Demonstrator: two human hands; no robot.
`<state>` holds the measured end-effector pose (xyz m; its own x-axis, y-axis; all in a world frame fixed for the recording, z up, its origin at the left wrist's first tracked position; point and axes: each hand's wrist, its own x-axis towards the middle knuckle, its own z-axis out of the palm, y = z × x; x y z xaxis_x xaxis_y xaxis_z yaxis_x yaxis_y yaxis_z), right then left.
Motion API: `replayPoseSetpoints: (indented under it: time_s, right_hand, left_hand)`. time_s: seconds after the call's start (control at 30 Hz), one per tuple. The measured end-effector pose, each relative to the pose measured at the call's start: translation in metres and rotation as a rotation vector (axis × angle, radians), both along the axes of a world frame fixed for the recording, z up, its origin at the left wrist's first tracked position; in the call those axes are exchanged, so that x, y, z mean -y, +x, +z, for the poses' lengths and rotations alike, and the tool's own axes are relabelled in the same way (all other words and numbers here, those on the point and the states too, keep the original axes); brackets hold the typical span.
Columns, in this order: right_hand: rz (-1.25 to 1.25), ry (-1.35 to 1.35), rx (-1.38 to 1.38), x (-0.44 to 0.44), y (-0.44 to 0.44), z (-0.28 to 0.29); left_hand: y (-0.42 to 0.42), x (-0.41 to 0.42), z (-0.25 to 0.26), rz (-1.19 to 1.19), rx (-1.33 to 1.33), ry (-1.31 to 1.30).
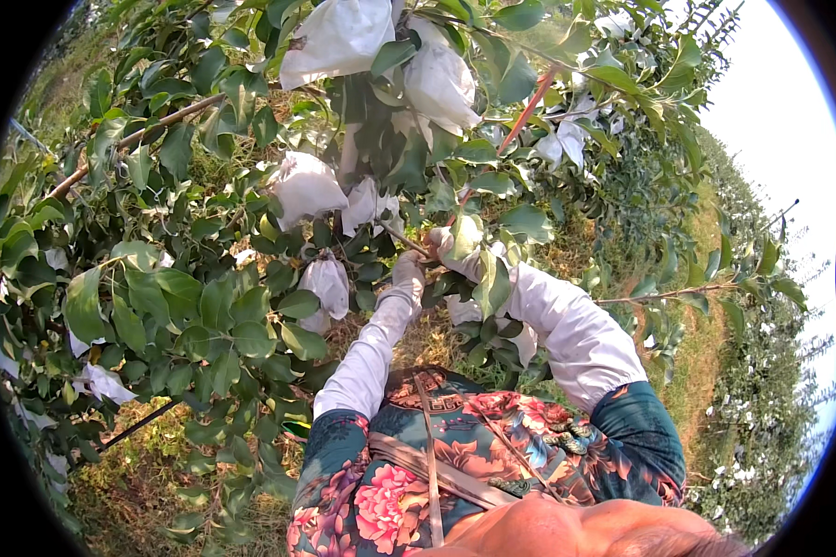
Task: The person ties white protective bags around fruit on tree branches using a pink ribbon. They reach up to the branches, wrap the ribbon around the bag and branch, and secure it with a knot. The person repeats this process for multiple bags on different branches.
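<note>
My left hand (409, 269) and my right hand (442, 244) meet at a thin branch (405, 240) of a leafy fruit tree. The fingertips of both hands are bent in close to the branch. Leaves partly cover my right hand, and what lies between the fingers is too small to make out. White sleeve covers reach down both forearms. Just left of my hands hangs a white fruit bag (326, 284). Above them are another white bag (308, 188) and a crumpled one (364, 206). Below my right wrist, a white bag (464, 308) shows partly behind leaves.
Large white bags (340, 40) hang higher near the trunk. A reddish strap (527, 111) slants through the upper leaves. A bare branch (139, 136) juts out left, and a leafy branch (669, 294) reaches right. A grassy strip (700, 348) runs beside another tree row.
</note>
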<state>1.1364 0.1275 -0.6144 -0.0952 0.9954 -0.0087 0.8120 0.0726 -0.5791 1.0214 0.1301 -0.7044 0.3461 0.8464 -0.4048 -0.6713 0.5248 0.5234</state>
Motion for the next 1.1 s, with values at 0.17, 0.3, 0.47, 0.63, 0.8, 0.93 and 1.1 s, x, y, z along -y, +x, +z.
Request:
replayPoseSetpoints:
  time_s: [0.17, 0.3, 0.47, 0.63, 0.8, 0.93, 1.1]
  right_hand:
    - [-0.058, 0.032, -0.038, 0.002, -0.001, -0.005]
    - [-0.088, 0.04, -0.046, 0.005, 0.003, -0.006]
    - [-0.058, 0.037, -0.036, 0.001, 0.001, -0.004]
    - [-0.017, 0.025, 0.002, 0.003, 0.009, -0.002]
    - [0.068, 0.024, 0.044, 0.002, 0.005, -0.001]
    - [0.104, 0.044, 0.069, 0.01, 0.015, -0.008]
    - [-0.199, -0.092, -0.748, 0.017, -0.003, -0.015]
  left_hand:
    - [0.012, -0.009, -0.03, 0.049, -0.085, 0.073]
    - [0.011, -0.002, -0.025, -0.028, -0.36, 0.305]
    - [0.016, -0.01, -0.042, -0.064, -0.394, 0.392]
    - [0.005, -0.017, -0.031, -0.109, -0.165, 0.302]
    - [-0.004, -0.051, -0.045, -0.124, -0.498, 0.615]
    - [-0.002, -0.051, -0.022, -0.323, -0.438, 0.598]
    - [-0.009, -0.048, -0.015, -0.323, -0.126, 0.515]
